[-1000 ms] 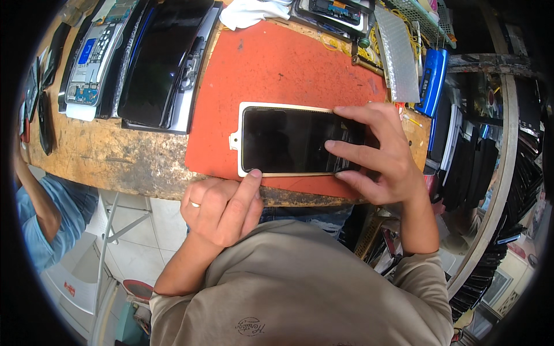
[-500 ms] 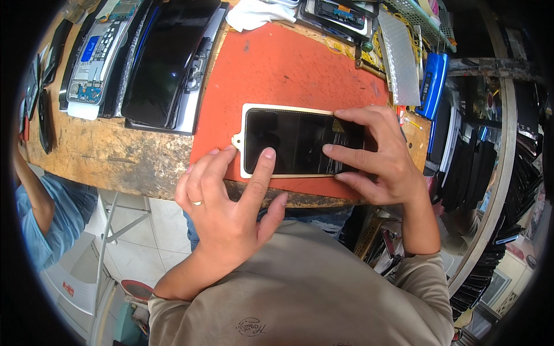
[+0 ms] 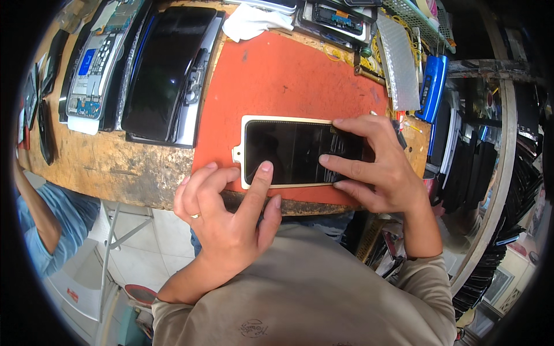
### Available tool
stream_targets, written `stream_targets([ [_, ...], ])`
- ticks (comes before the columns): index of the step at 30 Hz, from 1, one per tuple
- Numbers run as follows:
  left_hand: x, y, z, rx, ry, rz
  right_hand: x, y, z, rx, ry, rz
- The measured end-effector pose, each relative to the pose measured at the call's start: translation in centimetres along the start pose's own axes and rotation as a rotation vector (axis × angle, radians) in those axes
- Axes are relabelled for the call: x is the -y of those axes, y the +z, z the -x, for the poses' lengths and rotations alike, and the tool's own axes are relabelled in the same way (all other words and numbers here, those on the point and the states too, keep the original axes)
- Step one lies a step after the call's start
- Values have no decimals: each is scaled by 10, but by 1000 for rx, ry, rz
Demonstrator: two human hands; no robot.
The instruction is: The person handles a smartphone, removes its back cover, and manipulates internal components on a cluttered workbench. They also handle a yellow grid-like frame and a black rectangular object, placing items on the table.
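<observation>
A black phone screen rests in a cream tray-like frame with a holed tab at its left, on an orange mat. Fingers spread, my left hand touches the lower left part of the screen with its index fingertip; its other fingers rest beside the frame's left end. My right hand grips the right part of the screen and frame across their long edges, one fingertip lying on the glass and covering part of it.
Stacked black screens and opened phones lie at left. A white cloth, phone parts, bubble wrap and a blue tool surround the mat. Another person's forearm is at far left, shelving at right.
My left hand has uncurled from the frame's lower edge, spreading its fingers with one onto the glass. The whole scene has shifted slightly down in the picture. My right hand keeps its grip.
</observation>
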State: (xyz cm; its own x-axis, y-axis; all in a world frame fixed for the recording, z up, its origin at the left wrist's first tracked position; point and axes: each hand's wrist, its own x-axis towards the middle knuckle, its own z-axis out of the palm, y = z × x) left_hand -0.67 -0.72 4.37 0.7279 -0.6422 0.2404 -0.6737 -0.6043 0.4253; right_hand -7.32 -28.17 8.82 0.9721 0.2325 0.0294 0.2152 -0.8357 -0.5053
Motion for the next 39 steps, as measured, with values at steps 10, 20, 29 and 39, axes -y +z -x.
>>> stream_targets([
  [10, 0, -5, -28, 181, -11, -61, 2, 0, -1, 27, 27, -18],
  [20, -6, -6, -27, 317, -111, -100, 6, 1, -2, 42, 58, -10],
  [29, -13, -5, -24, 295, -126, -101, 7, 3, -2, 29, 57, -4],
  [39, -45, 29, -41, 258, 155, 205, 5, 7, -2, 11, 45, 7],
])
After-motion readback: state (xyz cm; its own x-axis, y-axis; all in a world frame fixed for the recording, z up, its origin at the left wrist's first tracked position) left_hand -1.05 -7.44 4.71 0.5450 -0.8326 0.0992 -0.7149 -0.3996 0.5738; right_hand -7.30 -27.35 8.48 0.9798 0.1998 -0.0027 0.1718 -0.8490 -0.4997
